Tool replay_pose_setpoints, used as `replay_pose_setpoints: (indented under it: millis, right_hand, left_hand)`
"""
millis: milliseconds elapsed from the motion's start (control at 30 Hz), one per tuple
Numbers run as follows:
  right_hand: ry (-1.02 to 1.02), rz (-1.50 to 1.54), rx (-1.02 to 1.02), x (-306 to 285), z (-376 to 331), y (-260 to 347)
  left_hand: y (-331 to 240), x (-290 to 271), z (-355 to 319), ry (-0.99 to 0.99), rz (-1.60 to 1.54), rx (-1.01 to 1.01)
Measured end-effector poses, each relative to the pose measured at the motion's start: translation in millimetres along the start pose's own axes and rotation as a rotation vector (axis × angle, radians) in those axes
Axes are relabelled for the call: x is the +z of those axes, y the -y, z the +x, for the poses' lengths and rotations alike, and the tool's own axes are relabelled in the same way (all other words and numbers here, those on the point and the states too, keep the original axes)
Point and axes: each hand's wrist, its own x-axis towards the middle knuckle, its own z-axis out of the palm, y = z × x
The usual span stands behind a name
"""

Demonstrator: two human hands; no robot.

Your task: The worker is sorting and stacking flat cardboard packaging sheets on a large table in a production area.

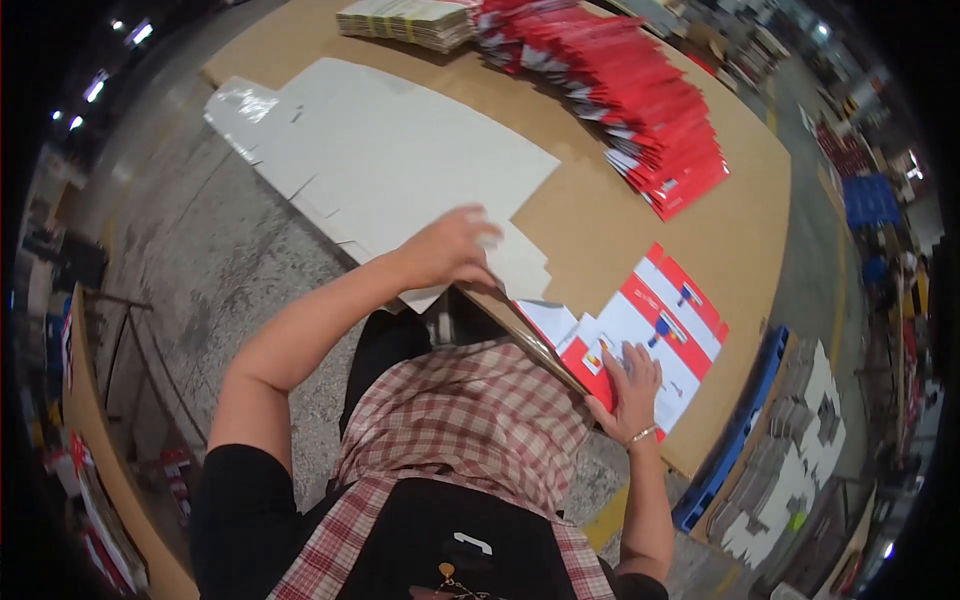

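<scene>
A red and white printed carton blank lies partly folded at the table's near edge, with pictures of blue-handled items on it. My right hand rests on the blank with its fingers spread, pressing near its red corner. To the left, my left hand hovers over the near end of the white card sheets, close to the blank's raised white flap. Its fingers are bent and smeared by motion, so whether they grip anything does not show. The large white sheets lie flat, plain side up, overhanging the table's left edge.
Across the far side of the brown table fans a long row of folded red cartons. A banded stack of card stands beside it. At lower right, a blue pallet stands next to stacked grey card blanks.
</scene>
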Motion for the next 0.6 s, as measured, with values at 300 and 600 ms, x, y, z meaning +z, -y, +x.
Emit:
replay_pose_setpoints:
  millis: [300, 600]
  right_hand:
    - [-0.014, 0.113, -0.044, -2.8, -7.7, -1.0]
    - [0.047, 0.016, -0.074, -0.6, -2.5, 3.2]
  left_hand:
    - [-54.6, 72.5, 75.2, -1.239, -1.826, -0.615]
    - [-64.7, 64.5, 77.5, -0.278, -0.104, -0.016]
